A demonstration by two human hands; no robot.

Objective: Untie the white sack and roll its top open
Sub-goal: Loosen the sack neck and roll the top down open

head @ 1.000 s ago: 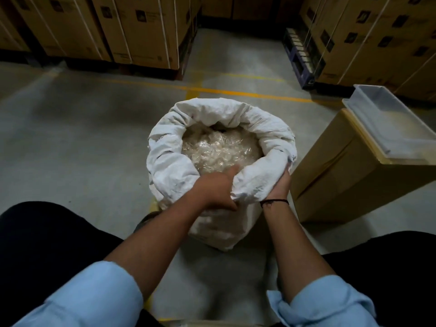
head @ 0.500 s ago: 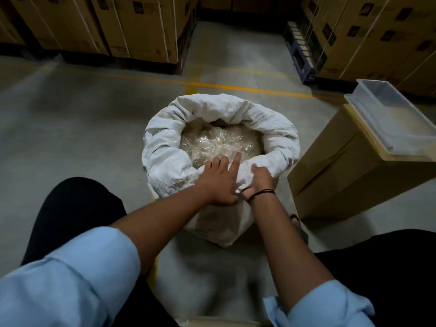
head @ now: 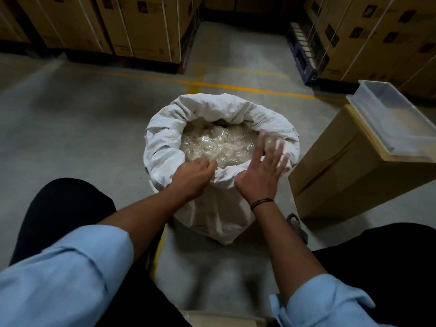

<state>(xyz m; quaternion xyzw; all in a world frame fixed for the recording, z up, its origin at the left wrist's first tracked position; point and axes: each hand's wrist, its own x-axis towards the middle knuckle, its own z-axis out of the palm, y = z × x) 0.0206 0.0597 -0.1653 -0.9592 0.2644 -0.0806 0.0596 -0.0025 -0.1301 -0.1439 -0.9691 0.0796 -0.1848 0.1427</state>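
The white sack [head: 219, 208] stands upright on the floor between my knees. Its top is rolled down into a thick rim [head: 212, 107] all around the mouth. Inside lies a heap of small clear plastic pieces [head: 217, 145]. My left hand [head: 194, 175] rests on the near rim, fingers curled over its inner edge. My right hand [head: 264, 171] hovers over the near right part of the rim with its fingers spread and motion-blurred, holding nothing.
A brown carton [head: 349, 168] stands close to the right of the sack, with a clear plastic tray [head: 391, 116] on top. Strapped cartons on pallets [head: 141, 27] line the back. A sandal [head: 297, 226] shows beside the sack's base.
My right hand has let go of the near rim and lifted up and right with fingers spread. My left hand shifted slightly left along the rim.
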